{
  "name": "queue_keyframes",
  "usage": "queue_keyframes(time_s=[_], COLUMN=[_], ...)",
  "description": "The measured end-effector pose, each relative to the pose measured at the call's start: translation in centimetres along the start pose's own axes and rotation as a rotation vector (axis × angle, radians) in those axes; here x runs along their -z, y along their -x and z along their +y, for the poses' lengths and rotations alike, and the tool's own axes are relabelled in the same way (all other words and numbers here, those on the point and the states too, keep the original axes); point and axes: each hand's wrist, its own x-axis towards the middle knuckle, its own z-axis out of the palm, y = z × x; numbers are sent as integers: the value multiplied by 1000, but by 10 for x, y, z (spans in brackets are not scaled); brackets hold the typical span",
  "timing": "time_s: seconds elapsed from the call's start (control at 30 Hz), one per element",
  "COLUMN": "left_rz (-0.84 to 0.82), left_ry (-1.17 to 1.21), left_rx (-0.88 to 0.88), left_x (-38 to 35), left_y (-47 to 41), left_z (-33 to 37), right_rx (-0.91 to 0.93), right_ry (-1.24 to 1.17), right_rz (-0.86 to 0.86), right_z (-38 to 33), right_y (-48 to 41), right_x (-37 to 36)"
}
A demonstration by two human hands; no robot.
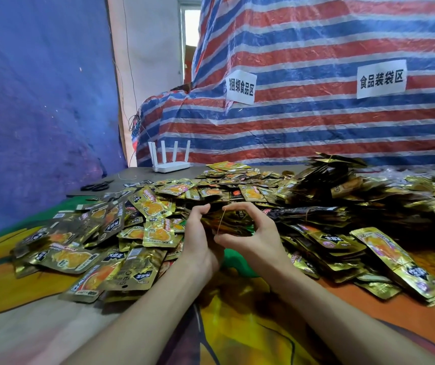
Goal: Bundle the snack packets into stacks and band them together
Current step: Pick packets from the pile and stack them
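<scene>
Two bare forearms reach over the cloth-covered counter (pixel 237 327) to a small stack of gold snack packets (pixel 233 223), held up between both hands. Left hand (pixel 200 243) grips the stack's near end, its fingers (pixel 200 210) curled round it. Right hand (pixel 255 235) arches over the top and appears to stretch a thin yellowish rubber band (pixel 220 219) across the stack; how many turns are on cannot be told. Darker heaps (pixel 327 185) at the back right look like finished bundles. Loose packets (pixel 137 233) spread wide on both sides, so most of the job appears undone. Scissors (pixel 96 186) and a white router (pixel 170 164) lie beyond.
</scene>
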Motion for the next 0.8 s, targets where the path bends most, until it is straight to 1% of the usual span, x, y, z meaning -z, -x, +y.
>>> queue_keyframes(time_s=[0.17,0.23,0.3,0.37,0.43,0.53,0.67,0.73,0.8], left_rz=[23,33,33,61,95,91,73,33,13], left_ry=[-30,-64,-75,-117,-178,-283,-438,-475,-476], left_rx=[-20,-10,4,-29,-76,-80,-95,-103,-154], left_x=[2,3,3,2,3,4,4,5,5], left_y=[-3,-3,-3,-4,-8,-12,-16,-18,-17], left_z=[4,6,7,6,3,-3,-10,-14,-17], right_rx=[-46,-96,-166,-230,-284,-338,-354,-352,-349], right_ry=[53,55,-8,-13,33,111,168,173,192], right_rz=[-54,-121,-213,-263,-260,-272,-303,-270,-195], right_z=[6,7,3,0,0,3,3,4,1], right_y=[-3,-4,-6,-8,-9,-11,-15,-19,-23], right_x=[0,4,9,11,13,15,21,26,32])
